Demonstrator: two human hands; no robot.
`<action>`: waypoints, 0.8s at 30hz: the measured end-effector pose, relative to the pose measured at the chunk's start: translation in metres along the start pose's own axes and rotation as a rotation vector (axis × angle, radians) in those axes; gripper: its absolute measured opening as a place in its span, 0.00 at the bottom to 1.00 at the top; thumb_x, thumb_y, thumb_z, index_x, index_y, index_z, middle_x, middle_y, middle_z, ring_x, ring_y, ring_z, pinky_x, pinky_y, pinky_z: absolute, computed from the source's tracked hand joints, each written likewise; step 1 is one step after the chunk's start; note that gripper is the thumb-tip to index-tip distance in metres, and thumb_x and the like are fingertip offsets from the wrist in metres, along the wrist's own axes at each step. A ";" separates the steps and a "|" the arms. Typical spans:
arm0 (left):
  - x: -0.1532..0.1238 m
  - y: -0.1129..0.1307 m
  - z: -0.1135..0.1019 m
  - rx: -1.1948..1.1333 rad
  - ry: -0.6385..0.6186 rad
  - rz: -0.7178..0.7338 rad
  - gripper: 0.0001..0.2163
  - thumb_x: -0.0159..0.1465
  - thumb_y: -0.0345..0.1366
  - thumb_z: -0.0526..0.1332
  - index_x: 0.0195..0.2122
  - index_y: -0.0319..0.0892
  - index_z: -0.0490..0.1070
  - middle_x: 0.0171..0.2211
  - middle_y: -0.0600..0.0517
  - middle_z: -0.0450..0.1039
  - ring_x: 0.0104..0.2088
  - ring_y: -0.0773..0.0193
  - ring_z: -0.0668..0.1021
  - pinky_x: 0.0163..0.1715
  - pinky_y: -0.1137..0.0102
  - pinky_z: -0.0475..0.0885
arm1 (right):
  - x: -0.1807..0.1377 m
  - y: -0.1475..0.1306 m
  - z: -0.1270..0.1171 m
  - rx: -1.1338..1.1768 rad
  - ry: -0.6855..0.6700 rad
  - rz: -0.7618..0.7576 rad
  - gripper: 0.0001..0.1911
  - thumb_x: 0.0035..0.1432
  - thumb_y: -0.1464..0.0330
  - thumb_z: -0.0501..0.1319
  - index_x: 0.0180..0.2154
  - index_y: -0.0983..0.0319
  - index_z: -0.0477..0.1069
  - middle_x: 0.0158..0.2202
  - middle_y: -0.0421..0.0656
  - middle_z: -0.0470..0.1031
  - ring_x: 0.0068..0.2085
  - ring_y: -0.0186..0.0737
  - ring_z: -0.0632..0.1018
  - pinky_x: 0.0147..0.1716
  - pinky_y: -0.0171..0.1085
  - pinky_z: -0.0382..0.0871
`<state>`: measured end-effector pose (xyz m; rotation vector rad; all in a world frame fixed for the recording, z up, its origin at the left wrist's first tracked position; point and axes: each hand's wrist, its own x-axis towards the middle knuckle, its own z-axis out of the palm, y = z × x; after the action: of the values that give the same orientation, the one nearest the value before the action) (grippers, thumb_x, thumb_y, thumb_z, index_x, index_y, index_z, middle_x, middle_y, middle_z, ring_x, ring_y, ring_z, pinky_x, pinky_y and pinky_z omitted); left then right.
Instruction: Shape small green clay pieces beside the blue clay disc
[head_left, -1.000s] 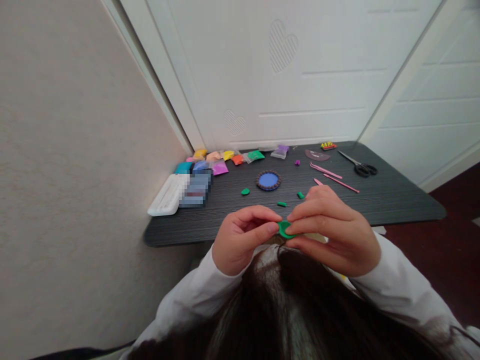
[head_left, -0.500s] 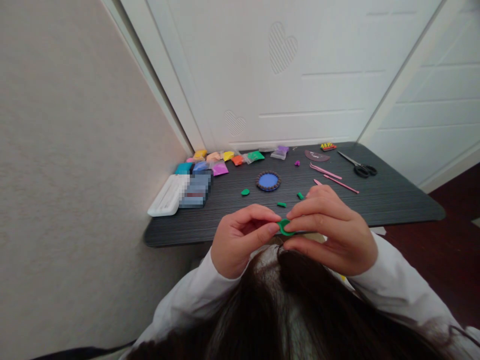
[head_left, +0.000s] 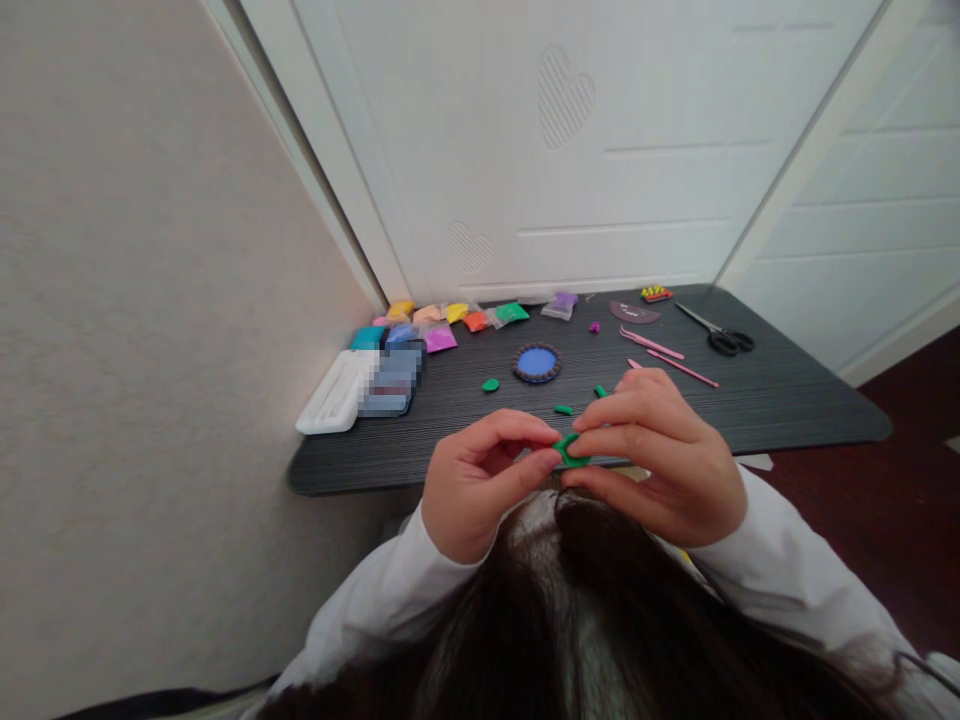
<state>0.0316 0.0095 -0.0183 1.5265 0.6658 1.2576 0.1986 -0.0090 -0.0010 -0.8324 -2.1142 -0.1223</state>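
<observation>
Between my two hands, just over the table's front edge, is a small piece of green clay (head_left: 568,451) with a curved, hollowed shape. My left hand (head_left: 487,480) pinches its left end between thumb and forefinger. The fingers of my right hand (head_left: 660,455) press on its right side and partly hide it. Beyond them on the table lie two short green clay pieces, a strip (head_left: 563,409) and a stub (head_left: 601,391), and a flat green clay oval (head_left: 490,385). Farther back sits a blue clay disc (head_left: 537,363) ringed with dark brown balls.
Small bags of coloured clay, including a green packet (head_left: 512,313), line the table's back left. A white case (head_left: 337,392) stands at the left end beside a blurred box (head_left: 394,378). Pink tweezers (head_left: 651,343), a thin pink tool (head_left: 682,368) and black-handled scissors (head_left: 724,338) lie right.
My right thumb and fingers have shifted slightly leftward on the green clay, pressing closer against it. My left hand keeps its pinch, and the things on the table stay put.
</observation>
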 end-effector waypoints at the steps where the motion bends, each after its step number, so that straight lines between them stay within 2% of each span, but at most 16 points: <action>1: 0.000 0.000 0.000 -0.002 0.004 0.005 0.07 0.46 0.25 0.60 0.27 0.41 0.70 0.27 0.53 0.69 0.30 0.69 0.71 0.31 0.75 0.66 | 0.000 0.000 0.000 -0.005 0.004 -0.001 0.07 0.45 0.67 0.58 0.31 0.59 0.67 0.33 0.41 0.70 0.32 0.33 0.68 0.36 0.39 0.57; 10: -0.001 0.000 0.001 0.027 0.019 -0.015 0.07 0.45 0.26 0.61 0.27 0.41 0.71 0.28 0.52 0.70 0.31 0.68 0.71 0.32 0.73 0.67 | 0.000 -0.001 -0.001 0.008 0.034 0.003 0.06 0.46 0.69 0.57 0.31 0.59 0.68 0.32 0.41 0.70 0.31 0.32 0.68 0.36 0.39 0.58; 15: -0.001 0.001 0.001 0.058 0.027 -0.012 0.06 0.46 0.27 0.60 0.26 0.40 0.71 0.26 0.52 0.70 0.30 0.68 0.71 0.32 0.73 0.66 | -0.001 0.001 -0.001 0.010 0.017 -0.003 0.09 0.44 0.67 0.58 0.32 0.60 0.67 0.33 0.42 0.69 0.32 0.33 0.68 0.35 0.39 0.58; 20: 0.000 -0.003 0.000 -0.069 0.003 -0.043 0.05 0.46 0.27 0.60 0.25 0.41 0.70 0.25 0.53 0.69 0.29 0.68 0.70 0.30 0.73 0.65 | -0.003 0.005 -0.001 -0.011 0.014 -0.021 0.08 0.45 0.68 0.58 0.32 0.59 0.68 0.34 0.42 0.68 0.33 0.34 0.67 0.35 0.39 0.58; 24: 0.003 -0.008 0.001 -0.162 -0.002 -0.137 0.06 0.46 0.28 0.60 0.27 0.40 0.70 0.26 0.53 0.68 0.28 0.69 0.70 0.29 0.74 0.66 | -0.003 0.008 0.000 -0.039 0.014 -0.022 0.07 0.46 0.68 0.57 0.32 0.57 0.68 0.34 0.41 0.68 0.33 0.33 0.67 0.36 0.39 0.57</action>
<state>0.0352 0.0145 -0.0247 1.3265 0.6405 1.1771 0.2046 -0.0046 -0.0041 -0.8286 -2.1145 -0.1807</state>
